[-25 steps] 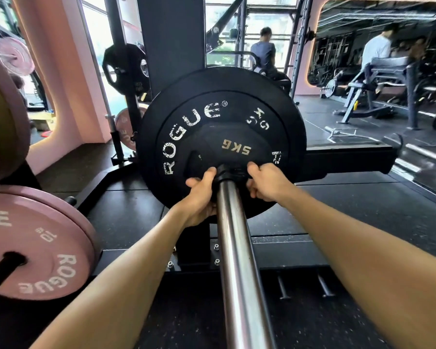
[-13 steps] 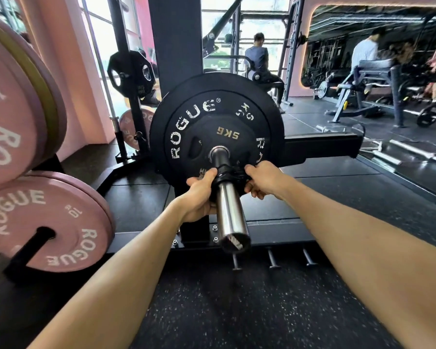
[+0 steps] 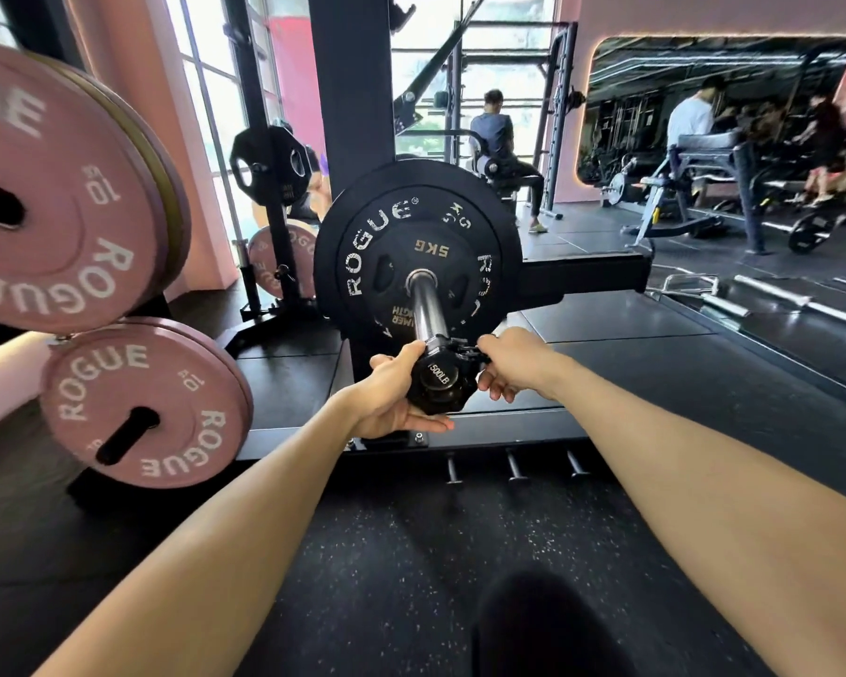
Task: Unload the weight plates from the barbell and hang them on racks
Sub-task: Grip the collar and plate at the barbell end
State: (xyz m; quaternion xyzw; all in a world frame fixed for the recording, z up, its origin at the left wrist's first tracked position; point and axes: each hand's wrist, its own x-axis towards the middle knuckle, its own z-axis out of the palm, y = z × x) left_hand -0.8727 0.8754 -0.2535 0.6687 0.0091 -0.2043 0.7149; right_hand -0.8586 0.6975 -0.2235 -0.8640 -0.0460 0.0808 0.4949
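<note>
Nearest us, both our forearms reach forward over the speckled rubber floor [image 3: 362, 579]. Our left hand [image 3: 391, 398] cups the black collar [image 3: 438, 383] from the left and beneath, fingers curled round it; our right hand [image 3: 511, 366] pinches the collar's lever side, thumb and fingertips closed on it. The collar sits at the very tip of the sleeve [image 3: 426, 307], its end cap facing us, so we judge it nearly clear of the bar.

The sleeve's long axis runs straight away from us, up and slightly left, to the black 5 kg plate [image 3: 411, 246]. That plate stands upright, face toward us, well along the sleeve from the collar, with bare steel between. The coming move turns on this: the plate must slide toward us along that axis, and the collar must come off first. Neither hand is clearly nearer the plate; both sit at the tip.

To our left, pink plates [image 3: 142, 403] hang on a rack, the likely destination, near enough for a short carry. Behind the plate rises a dark upright [image 3: 348, 90], then windows, a seated person [image 3: 496, 134], and machines further right.
</note>
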